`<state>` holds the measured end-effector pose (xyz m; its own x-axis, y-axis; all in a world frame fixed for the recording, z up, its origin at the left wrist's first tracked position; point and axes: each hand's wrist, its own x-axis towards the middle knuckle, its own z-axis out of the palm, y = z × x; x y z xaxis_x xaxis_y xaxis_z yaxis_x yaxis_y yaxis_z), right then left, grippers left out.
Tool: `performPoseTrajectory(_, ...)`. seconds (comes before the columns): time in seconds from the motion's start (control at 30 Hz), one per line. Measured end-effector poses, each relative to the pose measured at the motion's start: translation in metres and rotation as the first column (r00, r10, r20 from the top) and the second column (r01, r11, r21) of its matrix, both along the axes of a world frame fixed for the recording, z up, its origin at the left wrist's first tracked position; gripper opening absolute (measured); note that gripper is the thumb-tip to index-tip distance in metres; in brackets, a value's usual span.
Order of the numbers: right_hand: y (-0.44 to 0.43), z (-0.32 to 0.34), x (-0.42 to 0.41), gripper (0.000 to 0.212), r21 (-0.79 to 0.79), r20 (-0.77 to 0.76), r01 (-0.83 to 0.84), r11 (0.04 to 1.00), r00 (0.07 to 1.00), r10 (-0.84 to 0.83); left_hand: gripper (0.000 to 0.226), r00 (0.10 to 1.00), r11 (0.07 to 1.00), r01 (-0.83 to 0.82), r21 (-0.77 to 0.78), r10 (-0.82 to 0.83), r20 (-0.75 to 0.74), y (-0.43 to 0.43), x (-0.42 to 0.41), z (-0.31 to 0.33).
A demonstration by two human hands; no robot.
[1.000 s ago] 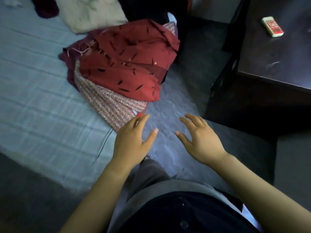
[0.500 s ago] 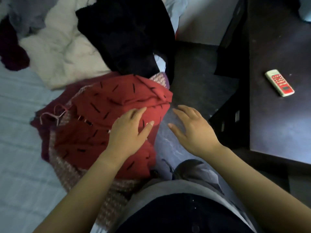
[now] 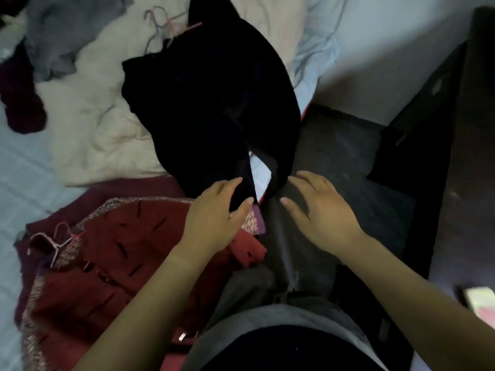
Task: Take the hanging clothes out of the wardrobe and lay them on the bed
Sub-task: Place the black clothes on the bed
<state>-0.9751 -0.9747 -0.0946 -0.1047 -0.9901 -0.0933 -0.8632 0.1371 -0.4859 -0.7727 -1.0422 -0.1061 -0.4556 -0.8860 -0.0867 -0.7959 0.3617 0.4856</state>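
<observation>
Centre of the frame: the left hand (image 3: pixel 214 212) pinches the lower edge of a black garment (image 3: pixel 214 103), with the thumb below the cloth and the fingers curled over it. Just to its right, the right hand (image 3: pixel 321 210) is spread flat and holds nothing. Its fingertips (image 3: pixel 293 180) reach the other hanging corner of the same garment, though whether they touch it is unclear.

The black garment lies in a heap from the centre up towards the top edge, and thin wire hangers (image 3: pixel 163 22) poke out above it. Below and to the left, under the left forearm, is a red garment (image 3: pixel 120 250) with dark dashes, and a pale pink hanger (image 3: pixel 53 245) lies on it. Cream cloth (image 3: pixel 93 116) spreads across the left of the frame. A grey garment (image 3: pixel 67 28) sits in the upper left, with a dark maroon piece (image 3: pixel 21 103) at the left edge. All of this rests on the bed (image 3: pixel 16 170), which has a light blue sheet.

On the right are dark floor (image 3: pixel 348 156) and a dark cabinet (image 3: pixel 468 129).

The task looks well advanced, since several garments are already on the bed and the black one is probably being spread out. The wardrobe is out of view, so it is not possible to tell what remains inside.
</observation>
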Motion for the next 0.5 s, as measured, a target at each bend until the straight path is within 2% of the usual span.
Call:
performPoseTrajectory(0.2,-0.146,-0.006,0.001,0.058,0.011,0.014,-0.255,0.967,0.967,0.254,0.052,0.968,0.968,-0.251,0.024,0.251,-0.023,-0.097,0.001,-0.012)
performPoseTrajectory(0.5,-0.363,0.012,-0.012,0.056,-0.007,-0.037,-0.489,0.872,0.872,0.489,0.065,0.923,0.923,-0.385,-0.006,0.385,-0.030,-0.270,0.021,-0.004)
